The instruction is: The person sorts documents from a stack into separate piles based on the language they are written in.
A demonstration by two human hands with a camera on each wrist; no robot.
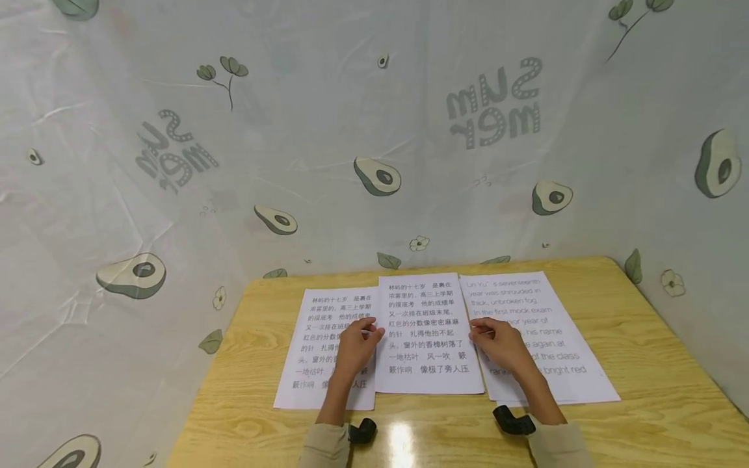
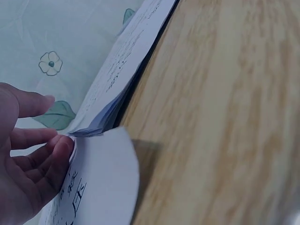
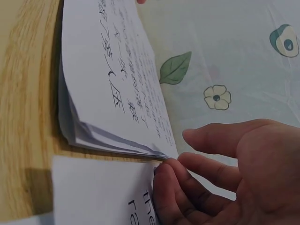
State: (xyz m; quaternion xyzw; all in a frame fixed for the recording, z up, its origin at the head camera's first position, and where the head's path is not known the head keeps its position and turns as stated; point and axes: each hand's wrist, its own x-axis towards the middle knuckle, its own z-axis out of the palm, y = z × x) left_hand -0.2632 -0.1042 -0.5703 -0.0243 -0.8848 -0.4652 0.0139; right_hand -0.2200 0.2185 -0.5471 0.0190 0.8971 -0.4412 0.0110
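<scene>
Three white stacks of printed paper lie side by side. The left paper [image 1: 295,370] and the middle stack [image 1: 418,344] carry Chinese text; the right paper [image 1: 570,338] carries English text. My left hand [image 1: 357,348] is over the left paper, its fingertips at the middle stack's left edge. My right hand [image 1: 503,344] rests over the right paper, fingertips by the middle stack's right edge. Both wrist views show bent fingers [image 2: 49,164] touching the paper edges, with the thumb [image 3: 211,136] held apart. Several layered sheets show at the middle stack's lower edge.
The wooden table [image 1: 234,396] extends in front of and beside the papers. Behind it hangs a pale curtain [image 1: 328,97] printed with avocados, leaves and flowers. A black wrist device [image 1: 363,431] is on the left wrist and another [image 1: 513,421] on the right.
</scene>
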